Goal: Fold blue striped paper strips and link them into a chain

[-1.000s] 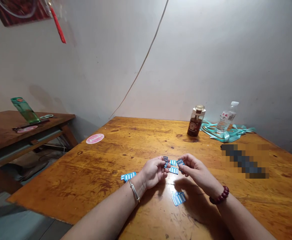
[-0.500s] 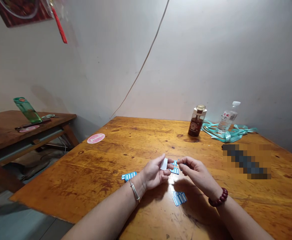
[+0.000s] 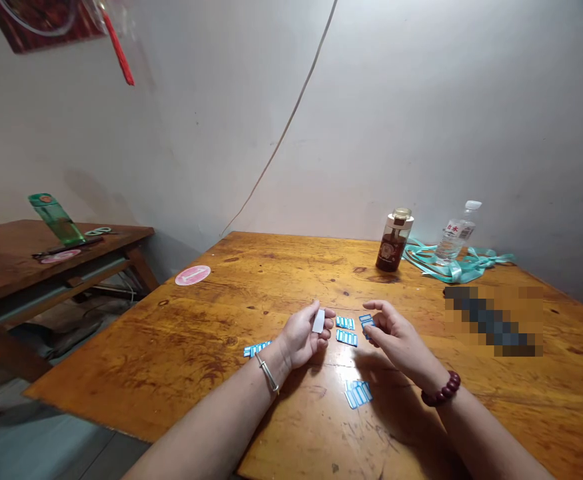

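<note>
White, flat-faced slip (image 3: pixel 319 321), rectangular, held in the left hand (image 3: pixel 304 337), fingers half-curled about it. Right hand (image 3: pixel 398 340): fingers pinching blue-bordered cards (image 3: pixel 366 319); exact count unclear. Worktop (image 3: pixel 281 280): varnished wood, knotted and scuffed, glossy in places. Between the hands, two short rows of overlapping blue-and-white cards (image 3: pixel 346 338), one beyond the other. Nearer, a fanned set (image 3: pixel 358 394); left, another overlapping row (image 3: pixel 258 349). Far right: cylindrical bottle (image 3: pixel 394 247), dark contents, upright beside satiny turquoise ribbon (image 3: pixel 456 271).
</note>
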Demonstrator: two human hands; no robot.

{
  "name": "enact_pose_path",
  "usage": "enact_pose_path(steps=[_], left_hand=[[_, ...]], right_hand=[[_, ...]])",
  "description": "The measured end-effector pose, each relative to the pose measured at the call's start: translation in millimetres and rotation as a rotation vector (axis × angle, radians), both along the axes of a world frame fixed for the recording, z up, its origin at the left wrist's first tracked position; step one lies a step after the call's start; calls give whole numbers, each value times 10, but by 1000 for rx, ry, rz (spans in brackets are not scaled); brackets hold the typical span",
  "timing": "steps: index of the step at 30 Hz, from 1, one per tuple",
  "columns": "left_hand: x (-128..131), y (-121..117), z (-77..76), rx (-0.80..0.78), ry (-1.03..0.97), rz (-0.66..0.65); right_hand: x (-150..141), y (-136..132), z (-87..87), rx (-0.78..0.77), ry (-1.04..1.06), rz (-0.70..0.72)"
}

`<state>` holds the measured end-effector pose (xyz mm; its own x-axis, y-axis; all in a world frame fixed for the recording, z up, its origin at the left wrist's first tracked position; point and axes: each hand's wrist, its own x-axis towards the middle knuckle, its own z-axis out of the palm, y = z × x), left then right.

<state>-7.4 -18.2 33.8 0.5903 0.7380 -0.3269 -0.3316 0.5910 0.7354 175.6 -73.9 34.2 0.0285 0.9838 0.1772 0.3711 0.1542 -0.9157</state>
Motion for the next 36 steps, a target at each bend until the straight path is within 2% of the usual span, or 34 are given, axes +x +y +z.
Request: enact_pose_path(steps=[3, 5, 8, 11, 15, 22, 28, 36], left_hand=[[7, 17, -31, 64, 106, 3], [9, 14, -37, 175, 249, 12], [16, -22, -44, 569, 566, 30], [31, -66, -83, 1001, 883, 3], [48, -66, -174, 1286, 1124, -48], [71, -33, -245, 1399, 1266, -131], [107, -20, -244, 1385, 1340, -179], [119, -9, -233, 1359, 1359, -179]], right_hand=[[21, 10, -75, -67, -149, 56], [27, 6, -123, -134, -278, 94], [32, -5, -178, -195, -482, 111], [55, -8, -190, -171, -597, 118], [86, -10, -148, -164, -620, 158], [44, 22, -171, -134, -627, 153], [54, 52, -210, -145, -621, 145], [84, 67, -260, -138, -565, 147]])
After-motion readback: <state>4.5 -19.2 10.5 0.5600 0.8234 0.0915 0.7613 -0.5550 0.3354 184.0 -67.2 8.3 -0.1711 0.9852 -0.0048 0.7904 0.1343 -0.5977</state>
